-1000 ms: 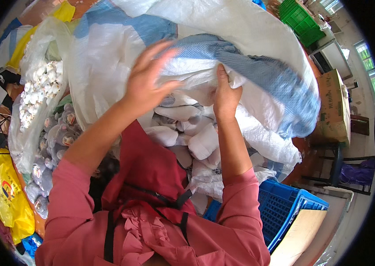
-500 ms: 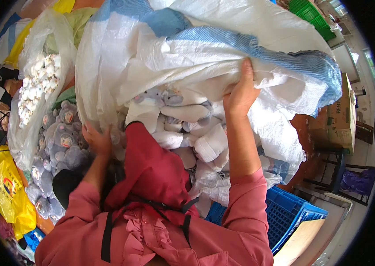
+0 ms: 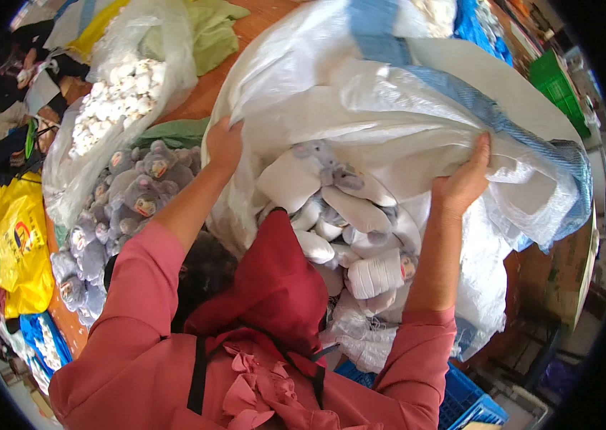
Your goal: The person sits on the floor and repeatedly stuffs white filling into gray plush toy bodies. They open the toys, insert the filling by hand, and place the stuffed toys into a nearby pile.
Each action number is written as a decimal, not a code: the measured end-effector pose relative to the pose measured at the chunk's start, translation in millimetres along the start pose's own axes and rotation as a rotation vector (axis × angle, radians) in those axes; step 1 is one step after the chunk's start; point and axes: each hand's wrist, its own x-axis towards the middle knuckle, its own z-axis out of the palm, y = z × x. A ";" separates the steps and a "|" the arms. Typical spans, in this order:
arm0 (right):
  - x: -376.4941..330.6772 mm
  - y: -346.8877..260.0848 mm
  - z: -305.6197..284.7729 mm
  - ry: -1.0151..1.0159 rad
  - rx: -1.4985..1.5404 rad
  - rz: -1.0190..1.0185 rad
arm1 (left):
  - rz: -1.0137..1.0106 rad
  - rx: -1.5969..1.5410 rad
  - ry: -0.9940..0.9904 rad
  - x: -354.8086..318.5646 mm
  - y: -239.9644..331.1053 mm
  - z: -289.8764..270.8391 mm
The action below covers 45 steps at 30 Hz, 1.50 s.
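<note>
Left hand [image 3: 224, 150] and right hand [image 3: 463, 183] spread a big white sack [image 3: 382, 107] around grey and white soft toys [image 3: 353, 208]

Nearest are the person's pink sleeves [image 3: 131, 279] and a dark red apron [image 3: 274, 279], with a blue plastic crate [image 3: 460, 401] at lower right. The sack lies in front of the person, its mouth toward the body. The left fingers are curled, clamped on its left edge; the right hand pinches the opposite side, thumb on the inner face, the other fingers mostly hidden by the material.

The sack is thin, creased and slightly shiny, with a blue band [image 3: 453, 89]. Inside, the toys lie jumbled, mostly white with grey parts; one bundle [image 3: 376, 276] appears wrapped in a white strip.

To the left, grey toys [image 3: 149, 186] with pale faces are heaped beside a clear bag [image 3: 177, 61] of small white pieces [image 3: 123, 100]. A glossy yellow bag [image 3: 12, 229] carries a round red and blue emblem [image 3: 25, 235] and small print.

Beneath is an orange-brown floor [image 3: 260, 29]. Farther off stand a brown cardboard box [image 3: 561, 265] with faint print and a green crate [image 3: 557, 82].
</note>
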 end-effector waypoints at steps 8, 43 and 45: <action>12.3 -45.9 40.5 -0.086 0.072 -0.162 | 0.205 -0.185 0.366 100.0 98.6 -32.5; 35.3 -32.2 -97.2 -0.008 -0.238 0.026 | -0.083 -0.763 -0.430 23.9 78.4 -99.1; 34.2 -20.3 -95.5 -0.060 -0.284 0.115 | -0.106 -0.743 -0.409 30.9 57.1 -91.3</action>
